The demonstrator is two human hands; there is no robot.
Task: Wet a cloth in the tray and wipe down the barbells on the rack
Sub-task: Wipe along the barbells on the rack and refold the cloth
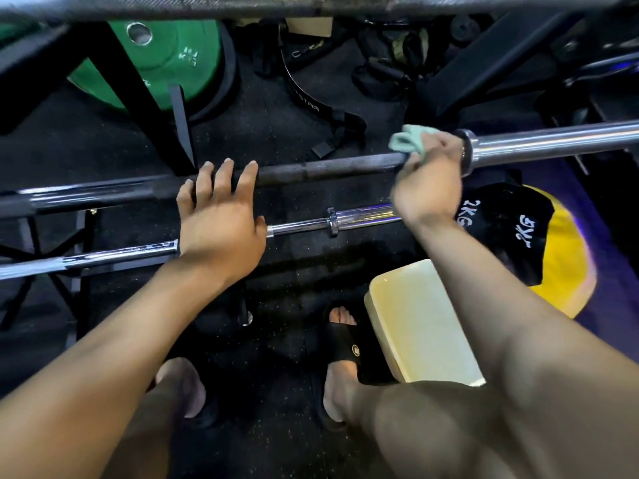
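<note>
The pale green cloth sits bunched on the middle barbell, right where the dark shaft meets the collar of the shiny sleeve, and the right hand grips it there, fingers curled over cloth and bar together. That bar's long axis runs nearly level across the view, rising slightly toward the right; most of the dark shaft lies to the left of the cloth, so a wiping stroke would likely travel leftward along it. The left hand rests on the same shaft well left of the cloth, fingers straight and spread over the top, steadying rather than gripping; it stands in the path of a full leftward pass and would probably have to lift or slide. A thinner chrome bar lies just below, another bar crosses the top edge. The cream tray sits on the floor beside the sandalled right foot, nearer the right arm, with a black-and-yellow weight bag beyond it.
</note>
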